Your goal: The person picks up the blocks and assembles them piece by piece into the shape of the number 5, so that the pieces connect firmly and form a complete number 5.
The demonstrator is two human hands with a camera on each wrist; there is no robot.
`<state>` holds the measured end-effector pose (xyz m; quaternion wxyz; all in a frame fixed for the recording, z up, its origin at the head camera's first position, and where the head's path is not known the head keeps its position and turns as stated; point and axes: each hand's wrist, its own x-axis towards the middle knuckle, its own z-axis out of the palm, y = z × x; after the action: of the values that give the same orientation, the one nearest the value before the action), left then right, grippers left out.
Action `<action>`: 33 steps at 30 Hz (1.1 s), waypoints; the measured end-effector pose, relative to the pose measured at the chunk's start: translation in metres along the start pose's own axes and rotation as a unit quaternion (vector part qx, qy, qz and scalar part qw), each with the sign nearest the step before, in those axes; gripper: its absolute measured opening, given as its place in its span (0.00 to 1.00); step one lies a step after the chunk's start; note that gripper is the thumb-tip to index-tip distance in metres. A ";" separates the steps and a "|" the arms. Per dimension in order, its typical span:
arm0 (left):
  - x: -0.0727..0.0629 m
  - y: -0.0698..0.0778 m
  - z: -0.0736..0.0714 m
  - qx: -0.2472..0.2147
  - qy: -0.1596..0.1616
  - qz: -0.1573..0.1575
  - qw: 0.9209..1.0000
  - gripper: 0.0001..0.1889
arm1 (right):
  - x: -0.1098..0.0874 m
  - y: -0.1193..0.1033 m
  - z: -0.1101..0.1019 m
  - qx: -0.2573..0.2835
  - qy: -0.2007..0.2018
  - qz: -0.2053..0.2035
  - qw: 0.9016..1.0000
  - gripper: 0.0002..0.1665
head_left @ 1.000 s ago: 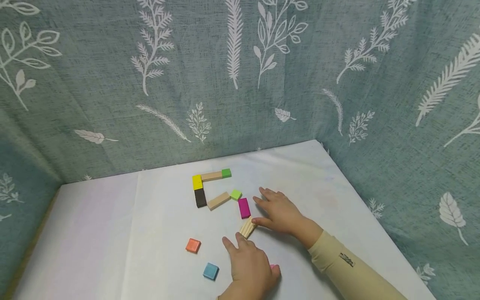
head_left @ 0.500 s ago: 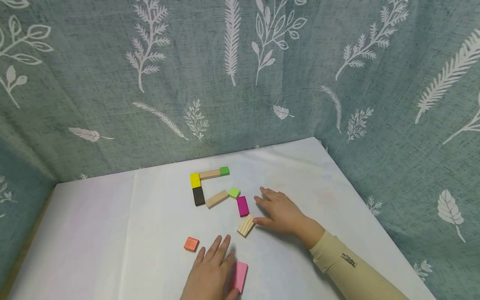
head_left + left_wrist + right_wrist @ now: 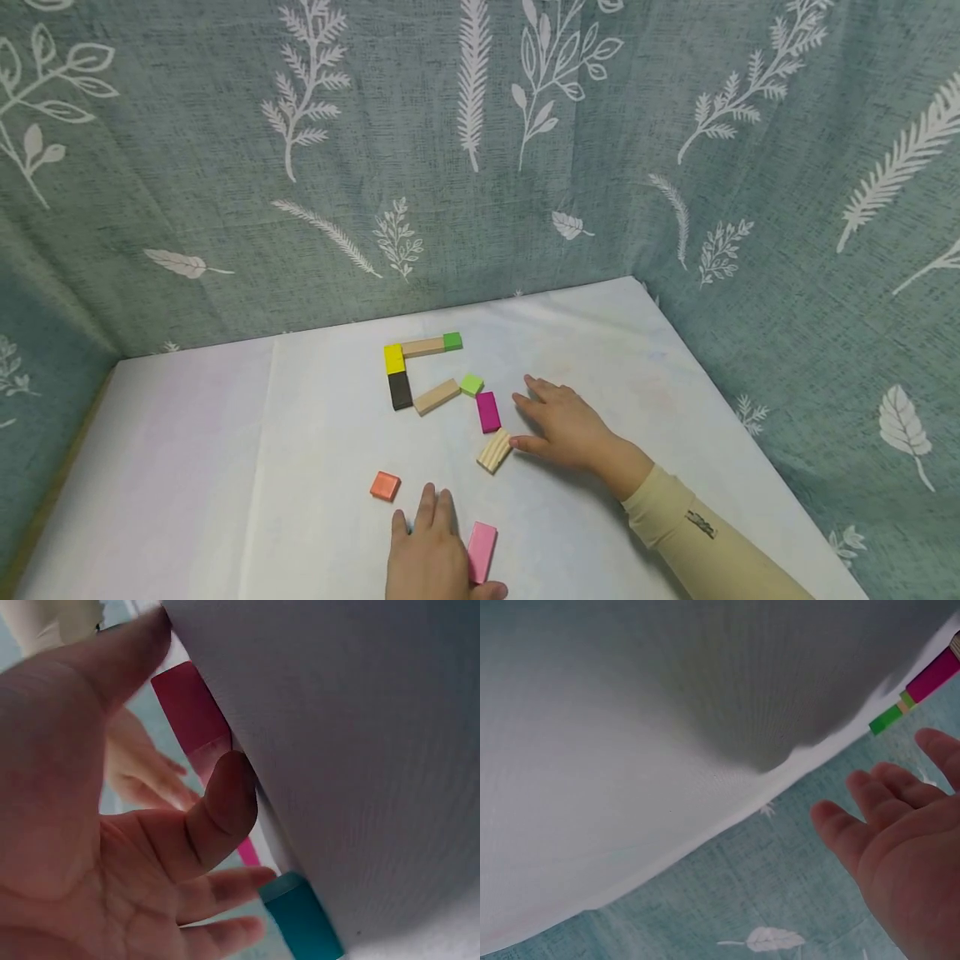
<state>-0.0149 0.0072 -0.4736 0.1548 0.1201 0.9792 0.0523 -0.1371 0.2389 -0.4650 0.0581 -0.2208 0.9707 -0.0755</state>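
Note:
My left hand (image 3: pixel 431 554) spreads low over the table, fingers pointing away, with a pink block (image 3: pixel 482 552) lying between its thumb and index finger. In the left wrist view the fingertips come right up to a blue block (image 3: pixel 304 919), which the hand mostly hides in the head view. My right hand (image 3: pixel 564 427) hovers with relaxed fingers, its thumb tip at the edge of a striped natural wood block (image 3: pixel 495 451). Touching that block's far end is a magenta block (image 3: pixel 488 412). An orange block (image 3: pixel 386 486) lies alone, left of my left fingertips.
Farther back, a bent row joins a light green block (image 3: pixel 472 385), a plain wooden block (image 3: pixel 437 397), a black block (image 3: pixel 401 390), a yellow block (image 3: pixel 394 358), another wooden block (image 3: pixel 423 347) and a green block (image 3: pixel 452 341). A leaf-patterned curtain (image 3: pixel 435 275) borders the white table (image 3: pixel 322 433).
My left hand has moved left, off the pink block's near side and over the blue block, which it now covers. The pink block has shifted left. My right hand stays nearly in place.

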 end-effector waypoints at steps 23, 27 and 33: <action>0.019 -0.057 -0.026 -0.097 0.169 0.062 0.979 0.20 | -0.004 0.002 -0.002 0.017 0.001 0.003 1.000 0.46; 0.034 -0.062 -0.032 -0.057 0.144 0.073 0.985 0.21 | -0.004 0.001 -0.002 0.018 0.000 -0.005 1.000 0.46; 0.050 -0.058 -0.035 -0.032 0.100 0.069 0.992 0.22 | 0.000 -0.002 -0.003 -0.009 -0.008 -0.042 0.999 0.46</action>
<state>-0.0846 -0.0390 -0.4630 0.0563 0.1764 0.9770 0.1056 -0.1364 0.2378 -0.4616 0.0609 -0.2624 0.9607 -0.0670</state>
